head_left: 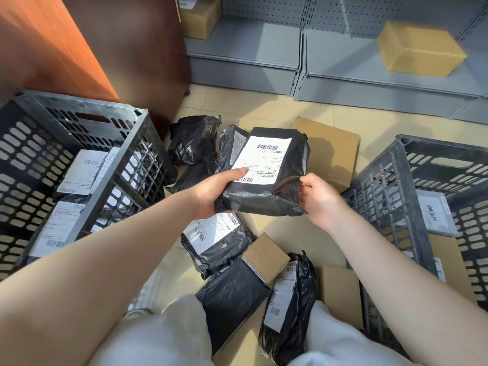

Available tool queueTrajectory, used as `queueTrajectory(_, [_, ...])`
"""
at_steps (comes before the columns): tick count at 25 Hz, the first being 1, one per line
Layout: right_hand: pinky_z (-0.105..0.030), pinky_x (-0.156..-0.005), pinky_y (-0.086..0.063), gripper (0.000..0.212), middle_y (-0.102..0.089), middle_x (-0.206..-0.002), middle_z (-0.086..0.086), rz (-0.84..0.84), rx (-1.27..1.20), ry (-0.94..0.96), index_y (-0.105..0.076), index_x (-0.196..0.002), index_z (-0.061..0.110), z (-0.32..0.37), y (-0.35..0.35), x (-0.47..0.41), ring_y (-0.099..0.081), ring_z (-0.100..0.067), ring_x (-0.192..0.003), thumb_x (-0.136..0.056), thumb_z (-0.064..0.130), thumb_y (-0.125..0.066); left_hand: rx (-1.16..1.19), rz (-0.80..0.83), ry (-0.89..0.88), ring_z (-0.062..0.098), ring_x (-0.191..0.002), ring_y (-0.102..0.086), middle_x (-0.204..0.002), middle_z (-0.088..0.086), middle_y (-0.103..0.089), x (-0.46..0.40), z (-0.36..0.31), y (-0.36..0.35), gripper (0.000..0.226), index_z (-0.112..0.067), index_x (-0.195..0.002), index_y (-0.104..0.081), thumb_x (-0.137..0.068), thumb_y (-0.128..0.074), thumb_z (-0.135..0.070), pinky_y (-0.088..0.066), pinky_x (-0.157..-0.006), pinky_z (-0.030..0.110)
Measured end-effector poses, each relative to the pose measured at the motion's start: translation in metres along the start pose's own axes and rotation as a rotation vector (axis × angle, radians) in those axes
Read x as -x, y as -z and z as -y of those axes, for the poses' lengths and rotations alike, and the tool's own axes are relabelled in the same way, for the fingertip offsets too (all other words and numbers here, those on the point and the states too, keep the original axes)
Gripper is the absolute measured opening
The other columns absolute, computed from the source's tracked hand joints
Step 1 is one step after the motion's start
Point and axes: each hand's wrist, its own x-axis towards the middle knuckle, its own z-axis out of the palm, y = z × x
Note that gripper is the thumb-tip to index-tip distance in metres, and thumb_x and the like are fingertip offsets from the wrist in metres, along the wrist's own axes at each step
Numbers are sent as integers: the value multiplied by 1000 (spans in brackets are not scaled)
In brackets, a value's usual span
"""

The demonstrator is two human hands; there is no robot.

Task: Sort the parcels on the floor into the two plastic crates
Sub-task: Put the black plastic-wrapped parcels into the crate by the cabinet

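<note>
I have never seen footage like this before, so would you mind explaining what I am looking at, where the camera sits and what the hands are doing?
There is no machine here: a person wears a camera on the head, looking forward and down, so you see their own arms and knees. Both hands hold one black parcel with its white label facing up: the left hand grips its near left edge, thumb on the label, and the right hand pinches its right edge. On the tiled floor lie more black bags and brown cardboard boxes. A dark plastic crate stands on each side: the left crate holds labelled bags, the right crate holds a grey labelled parcel and cardboard. Behind are grey shelves with more boxes.
</note>
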Motion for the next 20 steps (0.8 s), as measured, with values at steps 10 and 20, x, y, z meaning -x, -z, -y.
queueTrajectory(10, [-38, -113, -32, 68, -39, -151, -1, -267, 913, 760, -31, -148, 24, 52, -63, 11, -38, -23, -136, -90, 39, -64, -341, -52, -216, 28, -103, -71, -111, 8, -74, 39, -49, 85, 54, -15, -123, -59, -75, -82, -23, -54, -93, 42])
queueTrajectory(20, [-37, -101, -50, 62, -66, -123, 9, 594, 1467, 142, -52, -124, 30, 28, -127, 5, -65, -11, -110, -73, 48, -82, -1057, 141, -234, 3, -94, -68, -107, -9, -70, 63, -97, 102, 51, -29, -116, -61, -75, -83, -10, -51, -77, 16])
